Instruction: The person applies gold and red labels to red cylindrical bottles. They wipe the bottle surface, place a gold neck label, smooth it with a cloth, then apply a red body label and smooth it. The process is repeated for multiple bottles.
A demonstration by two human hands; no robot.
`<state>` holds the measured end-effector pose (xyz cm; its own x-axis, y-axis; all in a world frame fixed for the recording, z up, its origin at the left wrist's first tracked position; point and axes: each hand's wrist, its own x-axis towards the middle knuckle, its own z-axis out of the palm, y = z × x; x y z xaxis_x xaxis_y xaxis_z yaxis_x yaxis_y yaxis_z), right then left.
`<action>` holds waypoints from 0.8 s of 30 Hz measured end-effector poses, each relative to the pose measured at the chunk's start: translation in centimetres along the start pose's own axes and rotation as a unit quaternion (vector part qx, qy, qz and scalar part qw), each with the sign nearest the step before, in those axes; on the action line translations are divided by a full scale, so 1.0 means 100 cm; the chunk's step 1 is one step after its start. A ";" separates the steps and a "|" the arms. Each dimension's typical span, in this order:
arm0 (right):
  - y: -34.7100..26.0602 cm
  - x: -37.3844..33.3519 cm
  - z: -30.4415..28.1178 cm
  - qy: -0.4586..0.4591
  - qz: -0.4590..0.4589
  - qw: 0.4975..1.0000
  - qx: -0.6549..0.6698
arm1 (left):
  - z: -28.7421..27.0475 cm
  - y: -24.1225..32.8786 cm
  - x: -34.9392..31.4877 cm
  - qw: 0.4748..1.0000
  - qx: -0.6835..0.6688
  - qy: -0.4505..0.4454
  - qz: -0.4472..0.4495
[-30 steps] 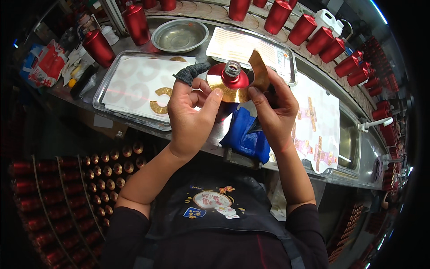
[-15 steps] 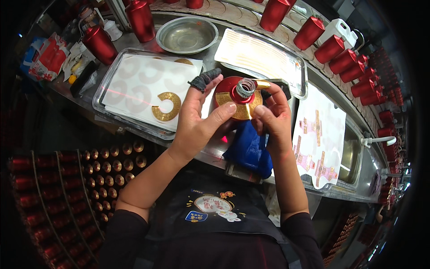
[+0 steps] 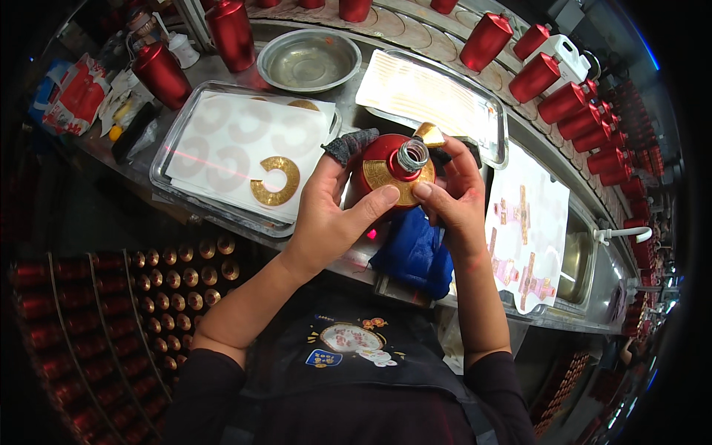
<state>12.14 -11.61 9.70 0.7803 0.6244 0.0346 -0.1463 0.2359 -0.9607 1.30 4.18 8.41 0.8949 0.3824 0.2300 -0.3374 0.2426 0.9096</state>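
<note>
A red bottle (image 3: 376, 150) with an open, threaded glass neck is held upright between my two hands, its mouth toward me. A gold C-shaped decal (image 3: 381, 175) lies around its shoulder, and one end of it sticks up beside the neck near my right fingers. My left hand (image 3: 324, 215) grips the bottle's left side, thumb on the decal and a dark wrap on one finger. My right hand (image 3: 461, 206) closes on the right side, its thumb pressing the decal near the front. Below the bottle lies a blue cloth (image 3: 414, 256).
To the left, a metal tray (image 3: 165, 152) holds white sheets and another gold C-shaped decal (image 3: 275, 182). Behind are a metal bowl (image 3: 308, 61) and a tray of striped sheets (image 3: 415, 89). Red bottles (image 3: 486, 42) line the back; a printed sheet (image 3: 545, 196) and sink (image 3: 575, 263) sit right.
My right thumb has moved left and up onto the decal, whose loose end now stands up higher. My left hand has shifted slightly. Along the back, the red bottles have moved rightward.
</note>
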 end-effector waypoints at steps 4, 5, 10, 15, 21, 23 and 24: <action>0.000 0.000 0.001 0.001 -0.010 1.000 -0.024 | -0.001 -0.001 -0.001 1.000 0.000 -0.006 -0.009; 0.000 0.001 0.002 -0.006 -0.009 1.000 0.009 | -0.001 -0.001 -0.001 1.000 -0.008 -0.006 -0.010; 0.001 0.003 -0.003 -0.003 0.002 1.000 0.018 | 0.000 -0.001 -0.001 1.000 -0.021 0.003 -0.017; 0.000 0.001 -0.007 -0.006 0.027 1.000 0.007 | 0.000 -0.001 -0.001 1.000 -0.012 -0.002 -0.020; 0.004 0.001 -0.002 -0.007 -0.015 0.999 0.030 | 0.001 -0.002 0.000 1.000 -0.019 0.000 -0.021; 0.006 0.001 -0.002 -0.012 -0.031 0.999 0.042 | 0.001 -0.002 0.001 1.000 -0.018 -0.001 -0.016; 0.007 0.001 -0.002 -0.011 -0.027 0.999 0.040 | 0.001 -0.001 0.001 1.000 -0.019 -0.004 -0.017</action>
<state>12.28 -11.52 8.96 0.7748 0.6252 0.0936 -0.1529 0.3290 -0.9319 1.43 4.07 8.34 0.9083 0.3660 0.2025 -0.3178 0.2888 0.9031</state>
